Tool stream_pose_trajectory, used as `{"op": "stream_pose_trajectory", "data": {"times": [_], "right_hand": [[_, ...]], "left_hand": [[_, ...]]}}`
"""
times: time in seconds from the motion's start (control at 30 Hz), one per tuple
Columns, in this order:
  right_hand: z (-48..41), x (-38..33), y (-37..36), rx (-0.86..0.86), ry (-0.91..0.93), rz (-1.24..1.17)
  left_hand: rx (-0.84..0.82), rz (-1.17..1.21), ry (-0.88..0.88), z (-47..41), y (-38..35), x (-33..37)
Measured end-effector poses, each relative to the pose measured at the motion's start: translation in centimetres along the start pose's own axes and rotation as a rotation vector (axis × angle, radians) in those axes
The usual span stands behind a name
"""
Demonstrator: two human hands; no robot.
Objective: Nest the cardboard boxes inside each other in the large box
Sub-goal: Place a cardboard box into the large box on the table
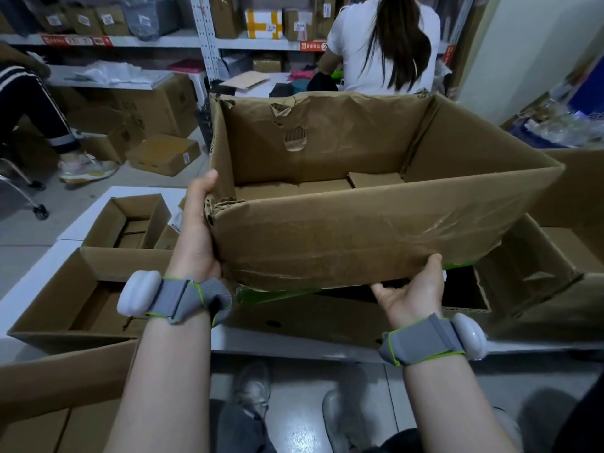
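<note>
Nearest the lens, my two forearms rise toward the held box (343, 237), each with a grey wrist band just below its near wall. My left hand (196, 230) grips the near-left corner of the held box: the thumb (204, 184) lies up its left wall, and the other fingers are hidden behind the cardboard. My right hand (413, 289) lies palm-up under its near bottom edge, towards the right, thumb on the near face and remaining fingers out of sight beneath. Both hands are thus clamped on the held box, which hangs clear of the counter (294, 348), mouth up, long axis running left to right and slightly tilted.

Directly below the held box and a little to its right gapes the large box (310, 317), with a green rim and a dark interior. I judge that the coming move is a straight descent, with the two long axes kept parallel.

Left of the held box stand further open boxes (49, 315). Beyond it are shelves (130, 40) and a seated person.
</note>
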State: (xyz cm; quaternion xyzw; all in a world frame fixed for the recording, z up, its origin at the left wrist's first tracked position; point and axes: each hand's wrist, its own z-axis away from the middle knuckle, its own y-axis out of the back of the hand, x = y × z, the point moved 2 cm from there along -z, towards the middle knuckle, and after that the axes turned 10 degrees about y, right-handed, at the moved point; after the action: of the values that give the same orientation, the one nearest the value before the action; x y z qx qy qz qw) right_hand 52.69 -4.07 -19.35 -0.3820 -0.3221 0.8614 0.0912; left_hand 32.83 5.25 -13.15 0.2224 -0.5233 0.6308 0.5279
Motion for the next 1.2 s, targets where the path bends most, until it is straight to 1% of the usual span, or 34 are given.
{"op": "stream_pose_trajectory", "data": {"times": [0.2, 0.37, 0.53, 0.63, 0.83, 1.03, 1.2], "right_hand": [[0.6, 1.3, -0.1, -0.02, -0.01, 0.04], [1.4, 2.0, -0.1, -0.014, 0.022, 0.08], [2.8, 2.7, -0.4, 0.024, 0.018, 0.106], [3.4, 3.2, -0.6, 0.057, 0.019, 0.114], [4.0, 3.2, -0.6, 0.056, 0.04, 0.186], [4.2, 3.4, -0.4, 0.073, -0.029, 0.221], [4.2, 3.1, -0.6, 0.068, -0.041, 0.246]], "left_hand": [[0.064, -0.104, -0.098, 0.4, 1.2, 0.6], [0.2, 0.059, -0.092, -0.5, 2.4, 0.7], [0.216, 0.003, -0.153, -1.0, 2.5, 1.3], [0.246, 0.024, -0.133, -1.7, 2.6, 1.6], [0.298, 0.032, -0.049, -2.8, 3.3, 1.3], [0.301, -0.032, -0.012, -3.3, 3.3, 1.1], [0.328, -0.047, -0.01, -3.8, 3.0, 1.2]]}}
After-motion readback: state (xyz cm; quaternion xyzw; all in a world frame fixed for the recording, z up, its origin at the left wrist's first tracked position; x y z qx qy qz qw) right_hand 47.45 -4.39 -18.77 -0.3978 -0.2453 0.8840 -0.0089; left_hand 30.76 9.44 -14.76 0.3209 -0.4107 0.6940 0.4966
